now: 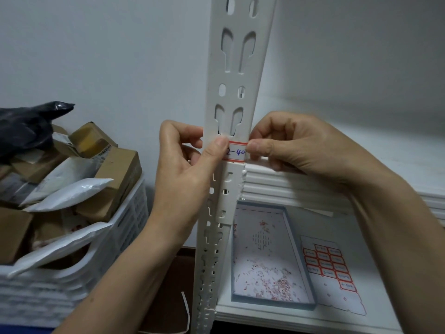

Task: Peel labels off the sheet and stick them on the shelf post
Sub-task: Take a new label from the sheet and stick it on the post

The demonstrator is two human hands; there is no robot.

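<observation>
Left hand point(183, 165), fingers curled, thumb pressing label point(237, 151) onto shelf post point(236, 68); right hand point(301, 145) pinches label's right edge.

- Plain white wall point(108, 56) behind, evenly lit.
- White shelf boards point(301, 186) at right, one above another.
- White slatted crate point(133, 210) of parcels at left.

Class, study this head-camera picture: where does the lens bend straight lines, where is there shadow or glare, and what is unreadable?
Head view: the wide-angle lens makes the shelf post lean and taper downward; light is soft, the upper-right wall shadowed, the black plastic bag glinting; writing on the label is legible, on the label sheet too small to read.
</observation>
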